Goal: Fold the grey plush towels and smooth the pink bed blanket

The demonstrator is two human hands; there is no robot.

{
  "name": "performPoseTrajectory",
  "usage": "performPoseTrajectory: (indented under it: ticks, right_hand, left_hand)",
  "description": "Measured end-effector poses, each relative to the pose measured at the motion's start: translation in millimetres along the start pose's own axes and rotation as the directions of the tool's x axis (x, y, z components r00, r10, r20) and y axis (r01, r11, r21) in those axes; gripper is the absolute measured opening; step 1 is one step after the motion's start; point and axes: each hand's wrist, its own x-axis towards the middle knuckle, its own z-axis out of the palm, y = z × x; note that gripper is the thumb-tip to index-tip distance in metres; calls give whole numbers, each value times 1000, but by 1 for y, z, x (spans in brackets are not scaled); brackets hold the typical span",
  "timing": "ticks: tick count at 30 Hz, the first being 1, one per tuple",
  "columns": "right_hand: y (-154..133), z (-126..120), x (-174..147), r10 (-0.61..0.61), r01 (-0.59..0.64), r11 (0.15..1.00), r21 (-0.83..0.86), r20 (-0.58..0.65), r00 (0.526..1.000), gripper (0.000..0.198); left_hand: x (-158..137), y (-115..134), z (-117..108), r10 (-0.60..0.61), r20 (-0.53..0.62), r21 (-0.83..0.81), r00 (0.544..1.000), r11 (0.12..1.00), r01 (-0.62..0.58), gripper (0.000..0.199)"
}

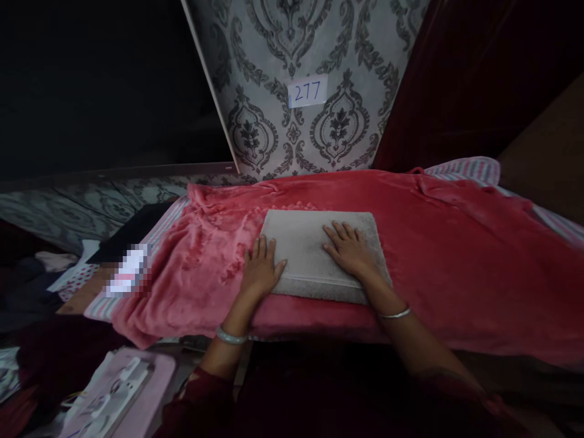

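A flat rectangular grey cloth (303, 249), folded and fuzzy along its edges, lies on a red plush blanket (438, 255). My left hand (261, 267) rests palm down over its left edge, fingers spread, the thumb reaching onto the grey surface. Towards the cloth's right side, my right hand (351, 249) lies flat on top with its fingers apart. Neither hand grips anything. Along the near side of the cloth a darker, fuzzy strip shows below a crease. Whether it is a towel or a mat, I cannot tell.
A striped cloth (465, 167) shows from under the blanket's edges. Behind stands a patterned wall (292, 140) bearing a paper marked 277 (308, 91). A large dark screen (104, 85) is at the left. Low at the left lies a pink board (157, 380) with white items on it.
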Motion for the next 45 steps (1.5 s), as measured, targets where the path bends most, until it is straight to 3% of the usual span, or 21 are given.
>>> performPoseTrajectory:
  ticks: [5,10,14,18,26,30,35,41,45]
  right_hand:
    - [-2,-6,2,5,-5,1000,16,16,1000,62]
    - [-13,-25,5,64,-65,998,13,71,995,61]
    - [-24,-32,-6,49,-47,998,-32,74,996,60]
    - [-28,-26,-21,48,-41,996,-79,92,995,61]
    - [-27,-24,-21,64,-55,994,-90,98,993,60]
    - [-27,-25,-22,60,-51,994,-92,97,993,60]
    - [-28,-25,-22,58,-50,995,-84,101,993,61]
    - [-30,-26,-22,69,-62,996,-66,110,992,60]
    - [-31,-30,-23,66,-60,997,-50,134,989,60]
  left_hand:
    - [3,-12,-13,11,-22,-26,1000,1000,-12,62]
    - [37,23,-39,138,-44,-37,989,990,-140,54]
    - [50,65,-26,291,20,-43,957,956,-290,63]
    - [46,80,-5,308,66,-9,949,951,-308,66]
    - [45,76,-3,302,59,49,952,951,-304,65]
    - [39,73,-3,220,23,104,975,970,-221,71]
    - [27,52,-3,76,0,148,997,986,-76,75]
    - [8,25,-4,60,-60,177,996,983,-48,73]
    - [8,20,-16,28,22,152,999,988,-31,67]
